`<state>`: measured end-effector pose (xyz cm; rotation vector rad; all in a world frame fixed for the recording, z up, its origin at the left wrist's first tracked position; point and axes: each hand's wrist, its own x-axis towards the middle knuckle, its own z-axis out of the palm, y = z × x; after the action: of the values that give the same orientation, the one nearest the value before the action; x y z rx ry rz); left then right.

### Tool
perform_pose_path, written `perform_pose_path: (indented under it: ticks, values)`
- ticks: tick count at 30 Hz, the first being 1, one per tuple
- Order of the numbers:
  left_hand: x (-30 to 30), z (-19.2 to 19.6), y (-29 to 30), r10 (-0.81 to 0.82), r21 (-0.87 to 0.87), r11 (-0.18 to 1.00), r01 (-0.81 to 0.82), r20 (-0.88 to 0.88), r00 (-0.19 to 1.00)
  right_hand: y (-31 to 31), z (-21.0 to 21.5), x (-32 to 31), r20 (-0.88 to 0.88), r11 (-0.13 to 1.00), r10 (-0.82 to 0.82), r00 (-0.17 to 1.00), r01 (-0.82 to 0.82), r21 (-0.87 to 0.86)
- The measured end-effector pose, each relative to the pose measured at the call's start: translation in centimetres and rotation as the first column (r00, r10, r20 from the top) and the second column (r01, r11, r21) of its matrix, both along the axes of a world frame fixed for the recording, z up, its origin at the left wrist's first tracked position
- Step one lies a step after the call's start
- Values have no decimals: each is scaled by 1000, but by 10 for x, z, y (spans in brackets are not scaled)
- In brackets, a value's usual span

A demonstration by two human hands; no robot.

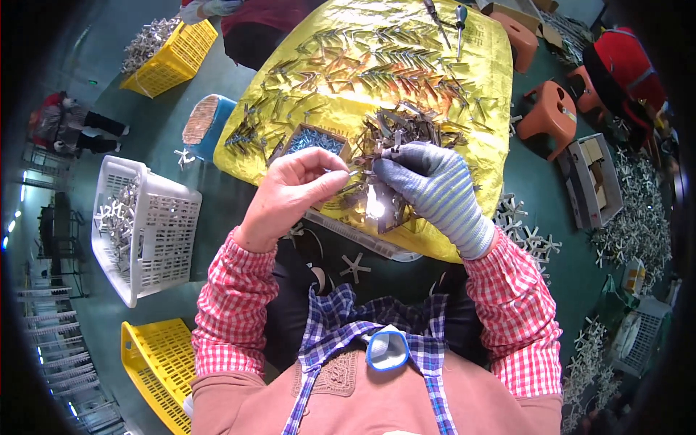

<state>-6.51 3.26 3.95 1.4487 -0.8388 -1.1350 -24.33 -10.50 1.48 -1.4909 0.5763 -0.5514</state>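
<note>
- Metal was the stuff of this moment, seen from the head view: your bare left hand [290,192] and your gloved right hand [435,188] met over a small bright metal piece [373,206], just above the near edge of the yellow sheet [478,80] that covered the bench.
- Your left fingers [330,177] were pinched together on something thin and pale, perhaps a screw or pin; it was too small to name. Its long axis seemed to run roughly level, pointing from your left hand toward your right.
- Your right fingers [391,170], in the grey-blue striped glove, were curled shut around a dark metal bracket at the top of the piece. Glare hid the shape of the piece, so I cannot tell which way it faced.
- Judging by that grip, you did well to keep the two hands touching, so one steadied the other. Lining the thin part straight with its hole before pushing would have spared you a jam, and tilting the piece out of the glare would have helped you see.
- A small box of bluish screws [313,140] sat just beyond your left hand, and a heap of dark metal strips [406,123] lay beyond your right.
- A white basket [170,232] of cross-shaped metal parts stood on the floor to your left, with more crosses [525,235] scattered to your right.
</note>
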Motion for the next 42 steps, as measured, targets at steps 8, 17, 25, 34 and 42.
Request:
perform_pose_path:
  ticks: [8,17,25,34,42]
  values:
    - [-13,-6,-5,-81,11,997,83,-86,993,1,-3,1,2,976,12,1000,-11,-217]
    - [-19,-8,-8,-53,16,999,52,151,987,0,-3,2,28,873,-17,999,28,-486]
    - [-34,-18,-13,42,-184,982,-51,-51,998,8,9,4,78,765,-95,992,123,-633]
    - [-40,-18,-15,56,-223,972,-72,-75,996,10,12,2,112,824,-95,989,141,-549]
    - [56,1,-12,402,-360,886,-292,283,871,-6,4,-2,130,904,-41,991,92,-417]
